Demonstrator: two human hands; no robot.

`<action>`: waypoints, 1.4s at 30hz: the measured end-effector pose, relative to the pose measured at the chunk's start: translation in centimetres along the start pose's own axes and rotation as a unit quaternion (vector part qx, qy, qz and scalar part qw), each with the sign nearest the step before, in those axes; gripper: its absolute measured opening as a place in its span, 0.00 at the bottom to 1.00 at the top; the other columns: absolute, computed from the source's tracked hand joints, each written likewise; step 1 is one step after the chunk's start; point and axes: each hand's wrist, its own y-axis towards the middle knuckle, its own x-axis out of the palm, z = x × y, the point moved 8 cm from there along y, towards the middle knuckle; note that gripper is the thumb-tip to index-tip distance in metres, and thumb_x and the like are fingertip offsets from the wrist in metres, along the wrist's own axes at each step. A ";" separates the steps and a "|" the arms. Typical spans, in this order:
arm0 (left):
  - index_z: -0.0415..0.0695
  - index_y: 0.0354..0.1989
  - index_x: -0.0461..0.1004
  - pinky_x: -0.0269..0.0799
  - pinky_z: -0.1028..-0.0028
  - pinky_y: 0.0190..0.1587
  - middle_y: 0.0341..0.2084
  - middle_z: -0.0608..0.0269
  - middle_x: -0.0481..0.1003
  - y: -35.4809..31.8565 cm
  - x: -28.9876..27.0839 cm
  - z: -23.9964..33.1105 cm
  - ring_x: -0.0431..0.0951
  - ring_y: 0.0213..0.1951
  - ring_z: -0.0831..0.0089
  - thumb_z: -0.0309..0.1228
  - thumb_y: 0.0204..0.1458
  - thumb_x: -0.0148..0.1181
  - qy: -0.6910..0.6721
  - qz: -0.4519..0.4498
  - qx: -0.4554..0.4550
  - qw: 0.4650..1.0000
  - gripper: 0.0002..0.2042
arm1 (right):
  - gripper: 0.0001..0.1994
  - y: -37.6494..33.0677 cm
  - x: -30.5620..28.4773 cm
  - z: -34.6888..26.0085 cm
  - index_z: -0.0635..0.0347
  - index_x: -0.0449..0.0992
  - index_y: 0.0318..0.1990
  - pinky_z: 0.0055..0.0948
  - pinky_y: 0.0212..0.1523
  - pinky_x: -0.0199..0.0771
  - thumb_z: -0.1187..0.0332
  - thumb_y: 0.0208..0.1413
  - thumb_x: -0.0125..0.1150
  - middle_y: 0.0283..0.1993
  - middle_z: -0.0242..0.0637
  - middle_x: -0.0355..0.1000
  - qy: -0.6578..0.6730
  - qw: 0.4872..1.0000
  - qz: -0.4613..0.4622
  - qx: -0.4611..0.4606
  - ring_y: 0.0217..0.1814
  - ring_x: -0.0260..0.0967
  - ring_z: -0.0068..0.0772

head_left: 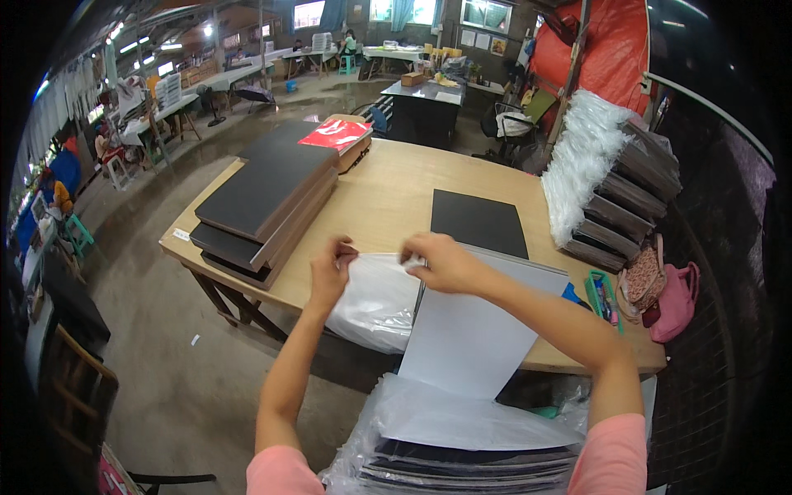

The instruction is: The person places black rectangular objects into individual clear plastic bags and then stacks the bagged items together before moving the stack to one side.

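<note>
A clear plastic bag (375, 301), seemingly one of a pile, hangs over the table's near edge. My left hand (332, 268) pinches its upper left corner between thumb and fingers. At the upper right corner, my right hand (444, 262) is closed on the plastic as well. A white-faced flat board (470, 330) slants beside the bag, under my right forearm, its lower end reaching the plastic-wrapped boards (474, 466) close to my body. Beyond my right hand a single black board (478, 221) lies flat on the wooden table (388, 186).
A tall stack of black boards (268, 190) stands at the table's left, with a red packet (336, 132) behind it. On the right are plastic-wrapped boards (606, 181), a green pen basket (602, 297) and a pink bag (675, 304). Other people sit at far-left tables.
</note>
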 end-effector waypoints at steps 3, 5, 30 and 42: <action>0.39 0.44 0.70 0.74 0.70 0.40 0.36 0.50 0.74 -1.7 0.6 7.6 0.78 0.36 0.62 0.15 0.42 0.61 0.140 0.029 0.288 0.947 0.18 | 0.17 5.5 5.4 4.7 0.64 0.72 0.41 0.38 0.46 0.70 0.72 0.42 0.65 0.41 0.46 0.74 -0.126 0.991 -0.020 -0.042 0.46 0.71 0.44; 0.40 0.49 0.68 0.73 0.71 0.42 0.42 0.49 0.72 -1.2 -0.6 7.3 0.77 0.39 0.62 0.17 0.40 0.63 0.122 0.086 0.193 0.970 0.23 | 0.23 7.4 8.3 7.7 0.63 0.71 0.47 0.37 0.46 0.70 0.71 0.39 0.68 0.41 0.44 0.75 -0.094 0.982 -0.143 0.085 0.46 0.71 0.44; 0.36 0.56 0.61 0.73 0.73 0.39 0.27 0.57 0.77 2.3 2.3 -2.3 0.78 0.31 0.69 0.26 0.38 0.72 -0.238 -0.112 -0.171 0.949 0.34 | 0.04 8.5 4.6 7.6 0.62 0.78 0.24 0.33 0.33 0.73 0.78 0.37 0.61 0.26 0.45 0.75 0.072 0.985 0.115 0.111 0.30 0.74 0.41; 0.35 0.51 0.69 0.73 0.79 0.34 0.28 0.56 0.78 1.4 -0.6 -2.5 0.79 0.33 0.76 0.21 0.44 0.65 -0.234 -0.046 -0.183 0.954 0.23 | 0.04 9.0 4.2 6.7 0.63 0.77 0.27 0.37 0.35 0.73 0.76 0.40 0.63 0.26 0.46 0.74 0.063 0.988 0.132 0.056 0.31 0.74 0.41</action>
